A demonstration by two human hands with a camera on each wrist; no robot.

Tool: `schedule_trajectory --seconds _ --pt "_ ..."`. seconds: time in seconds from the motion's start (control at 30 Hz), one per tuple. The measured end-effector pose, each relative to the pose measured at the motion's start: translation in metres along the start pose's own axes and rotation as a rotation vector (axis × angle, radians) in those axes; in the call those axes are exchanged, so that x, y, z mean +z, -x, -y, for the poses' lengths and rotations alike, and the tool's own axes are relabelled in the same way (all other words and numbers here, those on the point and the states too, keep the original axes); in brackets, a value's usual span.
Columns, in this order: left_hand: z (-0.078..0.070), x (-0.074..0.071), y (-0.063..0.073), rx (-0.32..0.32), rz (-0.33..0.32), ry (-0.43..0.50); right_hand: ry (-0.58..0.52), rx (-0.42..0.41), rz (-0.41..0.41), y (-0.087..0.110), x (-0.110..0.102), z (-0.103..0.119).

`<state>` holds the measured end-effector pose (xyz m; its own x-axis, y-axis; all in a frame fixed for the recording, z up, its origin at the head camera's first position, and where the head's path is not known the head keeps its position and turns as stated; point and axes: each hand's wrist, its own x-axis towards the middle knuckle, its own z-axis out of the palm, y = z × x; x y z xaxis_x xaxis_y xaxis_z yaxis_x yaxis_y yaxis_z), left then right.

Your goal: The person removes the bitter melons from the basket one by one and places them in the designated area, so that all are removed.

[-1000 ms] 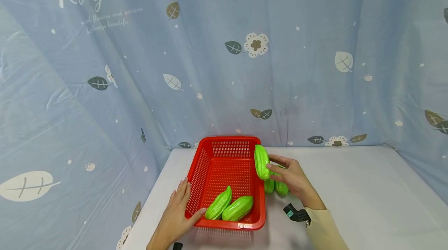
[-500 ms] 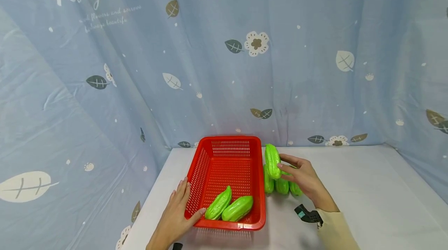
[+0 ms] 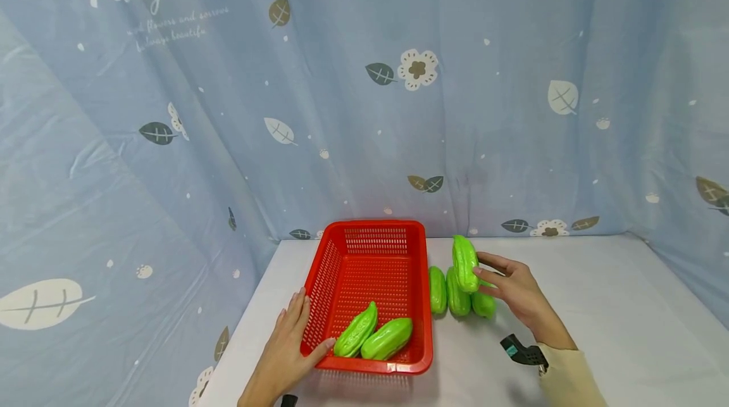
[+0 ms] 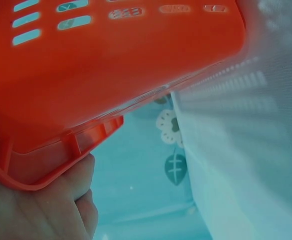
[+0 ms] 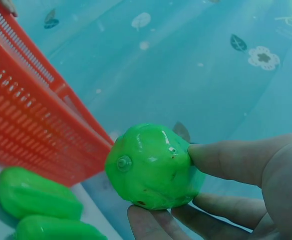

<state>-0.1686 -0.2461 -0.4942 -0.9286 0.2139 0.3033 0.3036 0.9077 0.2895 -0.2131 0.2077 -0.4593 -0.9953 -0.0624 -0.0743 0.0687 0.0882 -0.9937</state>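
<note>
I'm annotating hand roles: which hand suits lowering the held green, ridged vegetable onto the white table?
Probably the right hand: it holds the green, ridged vegetable above the white table; the left hand touches the red, perforated basket.

Right fingers [image 3: 497, 261] pinch a green vegetable [image 3: 465, 264] near three others [image 3: 457, 296]; left fingers [image 3: 293, 310] rest on a red basket [image 3: 376, 280].

Wht tbl [image 3: 598, 318] – red bskt [image 3: 364, 365], 3 gourds [image 3: 458, 293]
</note>
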Motion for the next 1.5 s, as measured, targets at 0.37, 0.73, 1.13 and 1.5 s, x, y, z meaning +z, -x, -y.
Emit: schedule_trajectory --seconds 0.37,0.73,1.13,1.5 --pt "-0.001 0.000 -0.002 0.003 0.012 -0.005 -0.024 0.004 -0.020 0.003 -0.020 -0.019" --pt "-0.003 -0.003 -0.001 0.004 0.004 -0.011 -0.007 0.036 -0.042 0.000 -0.033 -0.024" --pt "-0.001 -0.001 0.000 -0.006 0.025 0.004 0.047 0.083 -0.051 -0.002 -0.042 -0.036" --pt "-0.001 0.000 0.000 -0.018 0.020 0.015 0.049 0.103 -0.075 0.000 -0.051 -0.041"
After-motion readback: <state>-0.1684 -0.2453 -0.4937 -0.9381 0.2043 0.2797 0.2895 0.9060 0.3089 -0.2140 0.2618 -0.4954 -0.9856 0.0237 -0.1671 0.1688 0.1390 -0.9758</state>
